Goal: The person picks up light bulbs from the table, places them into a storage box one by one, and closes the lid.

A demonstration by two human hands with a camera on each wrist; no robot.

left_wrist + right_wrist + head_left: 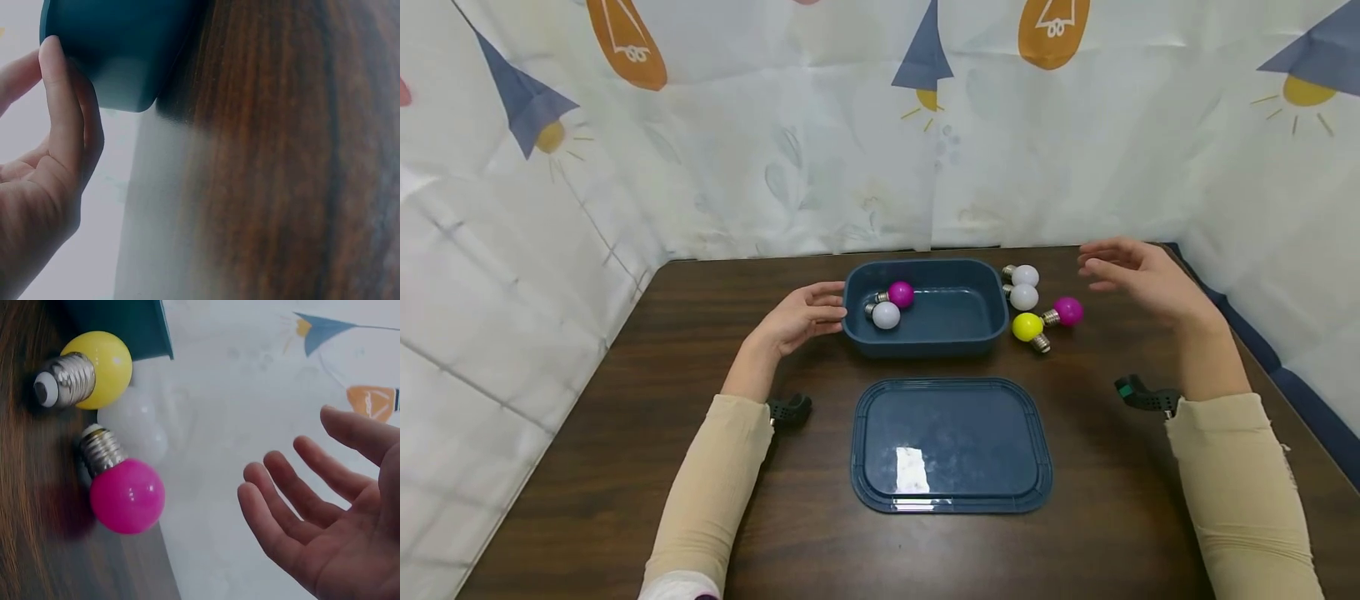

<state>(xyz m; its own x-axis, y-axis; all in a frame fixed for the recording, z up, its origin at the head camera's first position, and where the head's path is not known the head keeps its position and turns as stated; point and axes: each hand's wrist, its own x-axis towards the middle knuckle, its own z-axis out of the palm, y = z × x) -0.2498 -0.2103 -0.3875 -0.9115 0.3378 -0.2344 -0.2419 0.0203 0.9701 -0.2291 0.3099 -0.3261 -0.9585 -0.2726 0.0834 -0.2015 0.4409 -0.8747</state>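
My left hand [803, 318] rests its fingertips against the left end of a dark blue plastic box [925, 346]; the left wrist view also shows fingers at the box's edge. Inside the box, toward its left, lie a magenta light bulb [901, 294] and a white light bulb [886, 315]. My right hand [1138, 271] is raised to the right of the box, fingers relaxed, holding nothing. Nearest to it is another magenta bulb [128, 495], touching or close to a yellow bulb [103, 369]. Two more white bulbs [1024, 297] lie beside the box's right end.
A dark blue lid [951, 442] lies flat on the brown wooden table [805, 517] in front of the box. Patterned white cloth [850, 167] hangs behind and at both sides. A dark blue strip [1292, 383] runs along the table's right edge.
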